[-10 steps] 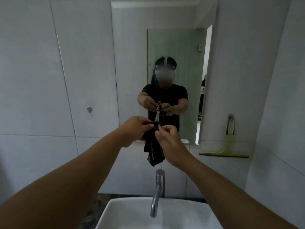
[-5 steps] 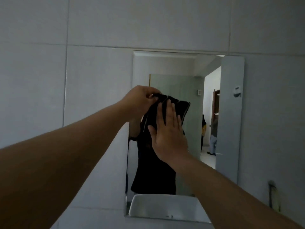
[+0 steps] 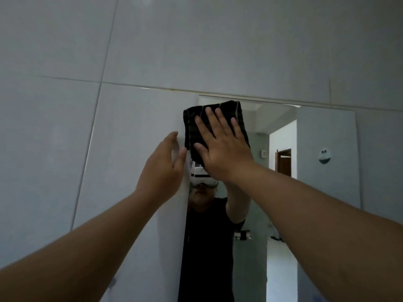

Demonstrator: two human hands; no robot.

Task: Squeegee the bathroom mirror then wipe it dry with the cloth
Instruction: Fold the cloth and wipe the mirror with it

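Note:
The mirror hangs on the tiled wall, its top edge just under a tile seam. A dark cloth with thin pale stripes lies flat against the mirror's top left corner. My right hand presses it onto the glass with the palm flat and the fingers spread. My left hand is just left of the cloth, at the mirror's left edge, fingers apart and holding nothing. The squeegee is out of view.
Grey wall tiles surround the mirror on the left and above. A small round smiley sticker shows at the mirror's right side. The glass reflects a person in a dark shirt and an open doorway behind.
The view has tilted up from the sink to the mirror's top. The cloth rose to the top left corner, my right hand flattened on it, and my left hand let go.

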